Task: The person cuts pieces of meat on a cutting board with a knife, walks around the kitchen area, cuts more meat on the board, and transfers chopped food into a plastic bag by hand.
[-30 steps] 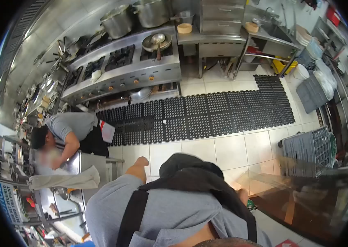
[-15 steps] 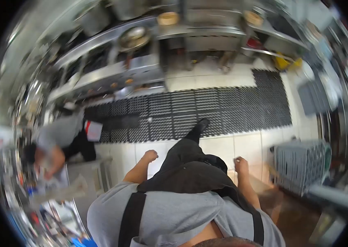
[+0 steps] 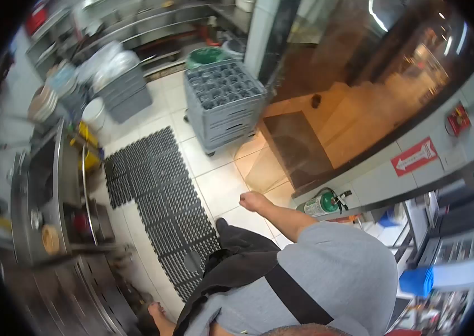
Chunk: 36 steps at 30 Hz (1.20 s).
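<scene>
My right hand [image 3: 253, 201] is held out in front of my body above the pale tiled floor, its fingers curled in with nothing showing in them. My left hand [image 3: 157, 309] hangs low at the lower left, partly cut off by my body. Its fingers look loosely curled, and no object shows in them. The black perforated floor mat [image 3: 158, 196] lies between the two hands. Beyond my right hand stands a grey rack crate on wheels [image 3: 223, 120], filled with dark round cups. I wear a black apron [image 3: 237, 257] over a grey shirt.
A glass door or panel [image 3: 360, 101] runs along the upper right. Below it are a fire extinguisher [image 3: 322, 204] and a red arrow sign [image 3: 414, 157]. Grey bins [image 3: 119, 92], a white bucket [image 3: 93, 113] and a steel counter [image 3: 60, 190] line the left. A green bin [image 3: 206, 56] stands behind the crate.
The view has swung to the right. The crate and glass panel are now nearer the middle, and the stove and the other person have left the view. Both hands stay curled.
</scene>
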Available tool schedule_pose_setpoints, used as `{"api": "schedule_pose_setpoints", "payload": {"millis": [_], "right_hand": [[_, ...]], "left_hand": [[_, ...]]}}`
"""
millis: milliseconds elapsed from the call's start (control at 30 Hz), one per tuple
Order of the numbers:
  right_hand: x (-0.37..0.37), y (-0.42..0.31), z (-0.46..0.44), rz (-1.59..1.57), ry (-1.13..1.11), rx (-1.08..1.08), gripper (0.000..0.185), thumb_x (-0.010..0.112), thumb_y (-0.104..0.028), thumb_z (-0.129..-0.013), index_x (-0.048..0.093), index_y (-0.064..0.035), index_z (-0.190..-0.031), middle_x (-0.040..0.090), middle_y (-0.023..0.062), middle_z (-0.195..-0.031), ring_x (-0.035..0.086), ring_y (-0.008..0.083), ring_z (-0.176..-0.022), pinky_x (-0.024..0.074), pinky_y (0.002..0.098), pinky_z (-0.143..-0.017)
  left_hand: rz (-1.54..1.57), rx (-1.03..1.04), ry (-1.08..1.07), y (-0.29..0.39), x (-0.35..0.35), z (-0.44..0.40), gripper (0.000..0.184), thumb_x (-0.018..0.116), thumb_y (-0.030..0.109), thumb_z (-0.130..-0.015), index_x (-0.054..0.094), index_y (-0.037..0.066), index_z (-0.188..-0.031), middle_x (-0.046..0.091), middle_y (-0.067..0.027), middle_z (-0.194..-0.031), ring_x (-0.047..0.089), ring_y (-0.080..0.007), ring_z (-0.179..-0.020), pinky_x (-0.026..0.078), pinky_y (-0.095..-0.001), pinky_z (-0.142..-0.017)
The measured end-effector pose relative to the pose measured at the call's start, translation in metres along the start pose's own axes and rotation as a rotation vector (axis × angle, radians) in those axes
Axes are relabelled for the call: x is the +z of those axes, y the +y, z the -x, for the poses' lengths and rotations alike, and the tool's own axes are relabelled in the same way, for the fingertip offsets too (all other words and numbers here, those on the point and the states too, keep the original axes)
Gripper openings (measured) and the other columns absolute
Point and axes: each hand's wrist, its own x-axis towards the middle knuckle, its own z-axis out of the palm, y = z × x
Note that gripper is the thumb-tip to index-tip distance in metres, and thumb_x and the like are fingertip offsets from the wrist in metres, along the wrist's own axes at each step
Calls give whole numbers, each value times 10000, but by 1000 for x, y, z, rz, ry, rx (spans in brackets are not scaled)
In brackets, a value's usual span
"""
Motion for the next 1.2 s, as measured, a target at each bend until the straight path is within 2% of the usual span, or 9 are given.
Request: {"api": "schedule_pose_setpoints", "payload": {"millis": [67, 167, 233, 367, 500, 800, 967, 1100, 1200], "right_hand": [[14, 9, -1, 37, -34, 53, 288, 552, -288, -860, 688, -46, -935, 682, 207, -933, 647, 385, -904, 508, 476, -810], [62, 57, -5, 173, -293, 139, 262, 530, -213, -855, 703, -30, -924, 682, 217, -961, 656, 360, -926, 515, 463, -825], [71, 70, 5, 118, -156, 297, 267, 552, -223, -868, 705, -30, -972, 678, 216, -1027, 649, 353, -987, 514, 450, -870], [26, 62, -42, -18, -216, 555, 287, 581, -250, -882, 700, -23, -1010, 662, 221, -1094, 634, 357, -1043, 506, 445, -906], [-52, 4, -115, -10, -160, 453, 341, 594, -317, -889, 696, -11, -1002, 668, 203, -1084, 619, 353, -1069, 491, 453, -922], [-77, -74, -219, -167, -5, 437, 401, 566, -418, -888, 703, -52, -976, 681, 184, -1024, 632, 353, -1002, 497, 460, -877], [-26, -81, -211, -48, -54, 503, 377, 573, -410, -876, 704, -65, -955, 686, 171, -988, 636, 353, -977, 503, 463, -859], [-29, -86, -208, -10, -108, 571, 357, 572, -396, -873, 709, -76, -951, 691, 175, -949, 646, 363, -932, 512, 466, -838], [-46, -94, -221, -117, 80, 653, 354, 583, -406, -872, 707, -80, -928, 696, 184, -905, 652, 368, -898, 512, 460, -830]], "left_hand": [[662, -490, 65, 43, -29, -53, 198, 551, 70, -844, 624, 70, -1028, 606, -101, -732, 562, -239, -532, 429, -345, -425], [672, -329, 70, 121, -59, -135, 244, 572, 83, -861, 613, 94, -1102, 608, -84, -755, 561, -207, -543, 435, -336, -440], [680, -294, 34, 177, -60, -168, 267, 600, 109, -871, 606, 81, -1137, 626, -75, -810, 587, -189, -616, 463, -328, -485], [476, -92, -209, 283, -56, -194, 317, 625, 104, -863, 598, 61, -1175, 646, -71, -925, 615, -181, -753, 513, -358, -596], [460, -5, -350, 297, -62, -220, 275, 599, 143, -877, 592, 48, -1135, 635, -96, -905, 614, -210, -784, 518, -392, -595], [-229, 154, -607, 282, -85, -345, 272, 596, 163, -860, 600, 40, -1103, 637, -115, -902, 629, -233, -801, 535, -439, -606], [-167, 77, -676, 353, -101, -452, 273, 594, 174, -851, 604, 36, -1086, 638, -125, -900, 637, -246, -810, 545, -465, -612], [46, 5, -496, 438, -125, -529, 207, 568, 184, -858, 646, 28, -969, 656, -138, -900, 659, -264, -883, 561, -499, -634], [-279, 121, -498, 520, -165, -555, 192, 564, 161, -854, 687, 26, -914, 686, -168, -948, 672, -277, -938, 570, -461, -709]]}}
